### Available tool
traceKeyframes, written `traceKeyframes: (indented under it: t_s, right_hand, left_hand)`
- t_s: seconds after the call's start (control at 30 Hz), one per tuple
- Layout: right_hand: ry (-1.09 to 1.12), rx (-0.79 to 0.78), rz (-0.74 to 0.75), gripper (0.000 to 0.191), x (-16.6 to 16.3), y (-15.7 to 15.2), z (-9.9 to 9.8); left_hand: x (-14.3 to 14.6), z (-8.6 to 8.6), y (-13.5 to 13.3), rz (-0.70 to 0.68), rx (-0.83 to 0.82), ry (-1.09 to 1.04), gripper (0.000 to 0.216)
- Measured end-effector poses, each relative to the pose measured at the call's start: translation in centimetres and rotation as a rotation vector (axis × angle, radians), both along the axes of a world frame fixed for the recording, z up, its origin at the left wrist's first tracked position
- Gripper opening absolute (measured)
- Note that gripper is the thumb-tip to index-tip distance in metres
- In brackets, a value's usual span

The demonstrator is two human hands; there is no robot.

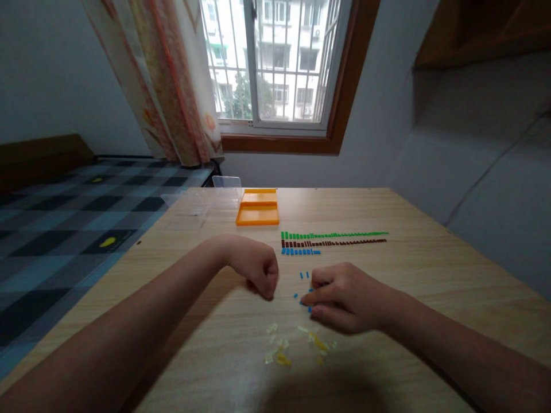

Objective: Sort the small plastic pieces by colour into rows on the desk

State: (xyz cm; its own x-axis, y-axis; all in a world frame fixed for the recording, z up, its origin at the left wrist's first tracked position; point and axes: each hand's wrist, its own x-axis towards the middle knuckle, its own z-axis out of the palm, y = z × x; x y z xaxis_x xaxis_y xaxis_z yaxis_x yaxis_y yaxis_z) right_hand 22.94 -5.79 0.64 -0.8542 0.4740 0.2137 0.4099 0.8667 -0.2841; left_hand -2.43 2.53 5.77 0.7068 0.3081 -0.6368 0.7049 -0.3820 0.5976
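Observation:
My left hand (256, 267) is curled into a fist on or just above the table, left of the loose blue pieces; anything inside it is hidden. My right hand (344, 298) lies low over several small blue pieces (295, 295), its index finger stretched out and its thumb apart from it. The index fingertip touches or nearly touches one piece, and the thumb is beside another blue piece (309, 309). Beyond the hands run a green row (331, 235), a brown row (331, 243) and a shorter blue row (299, 252) of small pieces.
Clear and yellow bits (282, 359) lie scattered near me on the wooden table (430, 275). An orange two-part case (258, 222) stands open at the back, beside clear plastic lids (189, 215). A bed (86, 206) adjoins the table's left side.

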Motion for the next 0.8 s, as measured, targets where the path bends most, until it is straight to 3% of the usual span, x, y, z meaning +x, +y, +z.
traceKeyframes:
  t_s: [0.17,0.3,0.53,0.8]
  right_hand:
    - [0.04,-0.009,-0.049,0.033,0.3,0.4,0.0]
    - [0.085,-0.001,-0.107,0.034,1.0,1.2,-0.2]
    - [0.235,0.09,-0.233,0.036,1.9,2.6,-1.0]
    - [0.318,0.149,-0.273,0.038,2.0,2.9,-1.6]
  left_hand:
    - [0.0,-0.3,0.4,0.175,-0.022,-0.034,0.024]
    - [-0.7,-0.1,1.5,0.271,0.255,-0.163,0.017]
    - [-1.0,-0.9,2.6,0.043,0.797,-0.288,0.02]
    - [-0.7,-2.9,2.9,-0.068,0.995,-0.273,0.023]
